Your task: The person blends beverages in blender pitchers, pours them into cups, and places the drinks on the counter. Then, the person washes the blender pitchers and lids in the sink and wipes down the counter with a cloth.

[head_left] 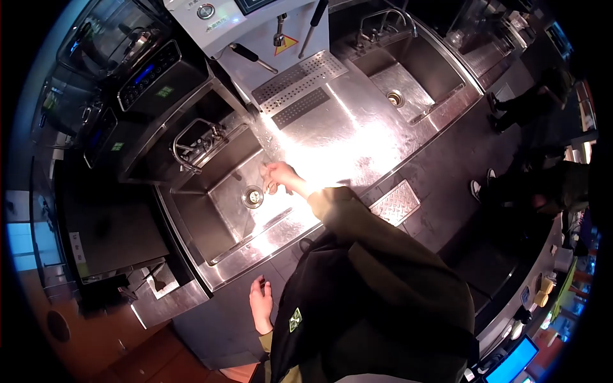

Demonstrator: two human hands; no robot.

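My right hand (pixel 280 178) reaches over the right edge of the left sink (pixel 214 207), where the basin meets the bright steel counter (pixel 348 137). Its fingers are curled and closed together. What they hold, if anything, is too small and glare-washed to make out. Below and left of the fingers is the sink's round drain (pixel 253 197), with something pale in it. In front of the counter's front edge hangs my left hand (pixel 260 304), fingers loosely bent and apart, nothing in it. A curved faucet (pixel 186 145) stands behind the left sink.
A white machine (pixel 223 32) with black-handled levers stands behind a perforated drip grate (pixel 300 86). A second sink (pixel 408 80) with a faucet (pixel 386 27) is at the right. Black appliances (pixel 150 76) stand at the left. Another person's legs and shoes (pixel 476 189) show on the right.
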